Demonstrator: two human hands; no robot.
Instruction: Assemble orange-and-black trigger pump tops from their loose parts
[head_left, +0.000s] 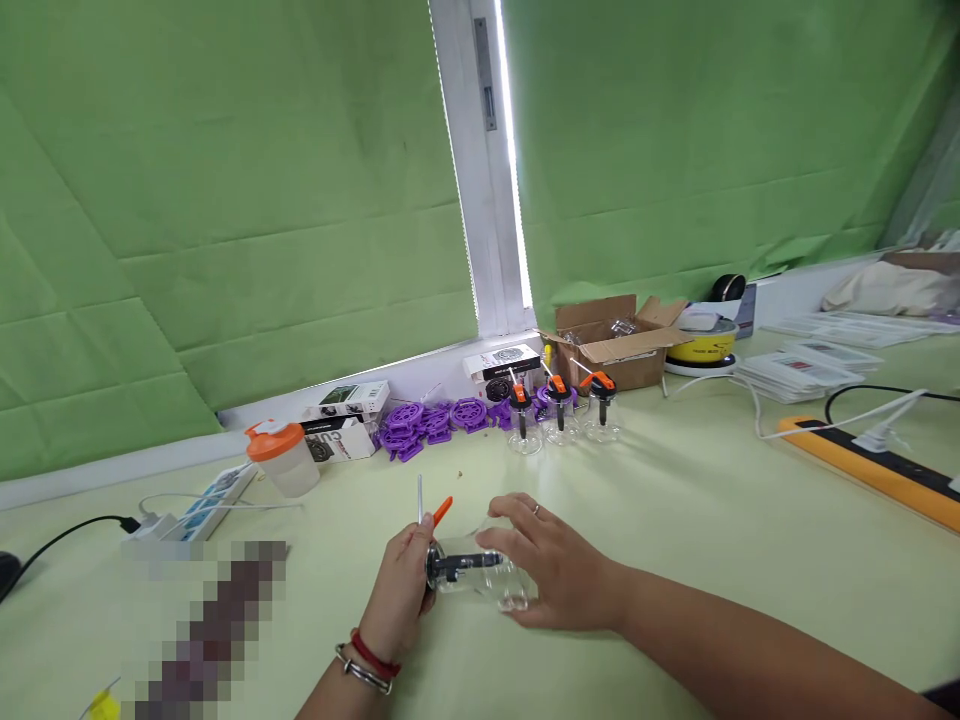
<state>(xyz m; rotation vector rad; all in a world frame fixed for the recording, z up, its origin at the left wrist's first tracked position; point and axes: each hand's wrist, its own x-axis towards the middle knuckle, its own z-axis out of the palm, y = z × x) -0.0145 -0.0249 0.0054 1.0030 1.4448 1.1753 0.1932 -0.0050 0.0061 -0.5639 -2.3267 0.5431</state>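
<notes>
I watch left hand [405, 575] and right hand [559, 565] grip an unfinished-looking, clear, black-capped bottle [469, 570]; three seemingly finished, orange-topped bottles [560, 415] stand before a brown cardboard box [634, 372].

The left hand [401, 572], low and just left of the frame's centre, is closed in a grip, thumb upward; the left forearm [341, 690] rises from the bottom edge. The right hand [551, 565], right of centre, arches its fingers [511, 545] leftward; the right forearm [720, 620] slants in from lower right.
</notes>
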